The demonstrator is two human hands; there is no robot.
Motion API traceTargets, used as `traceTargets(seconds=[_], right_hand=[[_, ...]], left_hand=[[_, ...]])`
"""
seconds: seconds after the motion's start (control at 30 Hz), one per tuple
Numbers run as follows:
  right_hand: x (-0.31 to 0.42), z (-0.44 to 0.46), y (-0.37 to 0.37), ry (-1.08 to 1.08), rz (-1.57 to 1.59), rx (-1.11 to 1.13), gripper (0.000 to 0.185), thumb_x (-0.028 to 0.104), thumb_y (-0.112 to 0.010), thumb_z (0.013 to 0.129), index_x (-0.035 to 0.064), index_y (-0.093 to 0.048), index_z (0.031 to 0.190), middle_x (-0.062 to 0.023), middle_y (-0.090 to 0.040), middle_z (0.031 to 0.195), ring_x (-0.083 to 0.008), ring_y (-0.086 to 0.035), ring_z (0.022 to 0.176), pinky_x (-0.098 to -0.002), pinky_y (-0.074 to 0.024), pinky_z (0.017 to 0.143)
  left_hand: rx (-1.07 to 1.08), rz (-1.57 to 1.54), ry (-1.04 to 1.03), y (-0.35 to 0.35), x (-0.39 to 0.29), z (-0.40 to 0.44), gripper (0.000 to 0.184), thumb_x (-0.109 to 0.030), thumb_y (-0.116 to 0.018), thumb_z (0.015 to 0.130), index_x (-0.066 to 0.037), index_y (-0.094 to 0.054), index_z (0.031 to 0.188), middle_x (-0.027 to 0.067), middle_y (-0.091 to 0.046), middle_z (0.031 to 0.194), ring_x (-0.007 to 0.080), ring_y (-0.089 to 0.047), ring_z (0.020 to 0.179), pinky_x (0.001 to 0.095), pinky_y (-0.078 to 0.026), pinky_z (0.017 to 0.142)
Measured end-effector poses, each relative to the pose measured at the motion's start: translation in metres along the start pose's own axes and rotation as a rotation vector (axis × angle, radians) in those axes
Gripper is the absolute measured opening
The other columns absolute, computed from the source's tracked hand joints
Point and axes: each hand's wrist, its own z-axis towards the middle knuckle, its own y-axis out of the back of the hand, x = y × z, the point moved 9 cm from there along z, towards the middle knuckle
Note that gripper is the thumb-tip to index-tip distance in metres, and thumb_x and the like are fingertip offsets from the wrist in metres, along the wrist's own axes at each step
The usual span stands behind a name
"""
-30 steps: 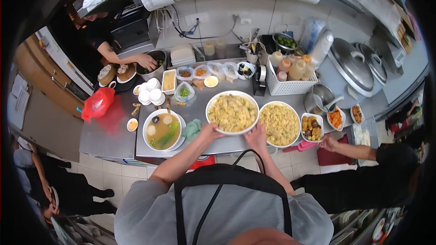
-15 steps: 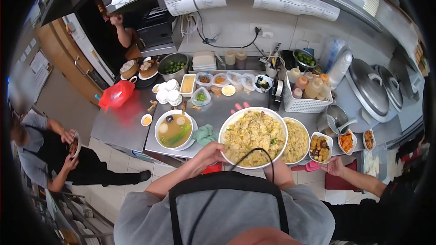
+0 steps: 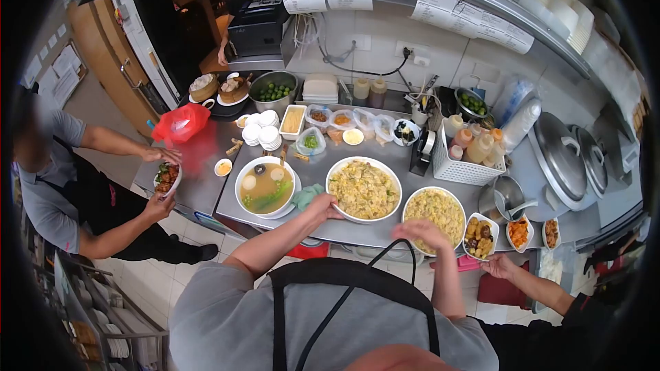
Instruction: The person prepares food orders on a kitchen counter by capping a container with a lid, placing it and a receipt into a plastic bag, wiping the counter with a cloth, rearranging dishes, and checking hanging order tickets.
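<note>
Food (image 3: 364, 189) fills a round white bowl (image 3: 366, 219) near the front edge of the worktop (image 3: 395, 154). The bowl's open top points up, and it spreads evenly all around. My left grip (image 3: 322, 210) pinches the near left rim. My right grip (image 3: 426, 233), blurry and stretched out, is close to another bowl (image 3: 436, 189) of yellow food.

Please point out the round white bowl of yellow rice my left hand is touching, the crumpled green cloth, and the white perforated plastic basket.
Round white bowl of yellow rice (image 3: 367, 220): head view, front rim.
Crumpled green cloth (image 3: 306, 196): head view, middle of its folds.
White perforated plastic basket (image 3: 465, 172): head view, front wall.
</note>
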Motion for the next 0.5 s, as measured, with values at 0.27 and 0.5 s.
traceTargets(seconds=[0.27,0.5], right_hand=[[0.209,0.026,0.04,0.522,-0.275,-0.366,0.029,0.018,-0.052,0.082,0.0027,-0.054,0.106,-0.0075,-0.057,0.101,-0.0141,-0.054,0.092,-0.0281,-0.044,0.078],[0.346,0.1,0.086,0.869,0.437,-0.204,0.039,0.022,-0.054,0.08,0.003,-0.044,0.113,-0.0116,-0.044,0.119,-0.0231,-0.04,0.112,-0.0387,-0.0365,0.09]], left_hand=[[-0.035,0.006,-0.018,0.006,0.015,0.014,0.034,0.001,-0.042,0.07,0.004,-0.041,0.104,0.0183,-0.053,0.088,0.0303,-0.059,0.08,0.0409,-0.052,0.066],[0.125,0.142,-0.16,0.004,-0.036,-0.07,0.046,-0.013,-0.048,0.082,-0.003,-0.031,0.123,0.0129,-0.047,0.113,0.0228,-0.046,0.105,0.0356,-0.038,0.087]])
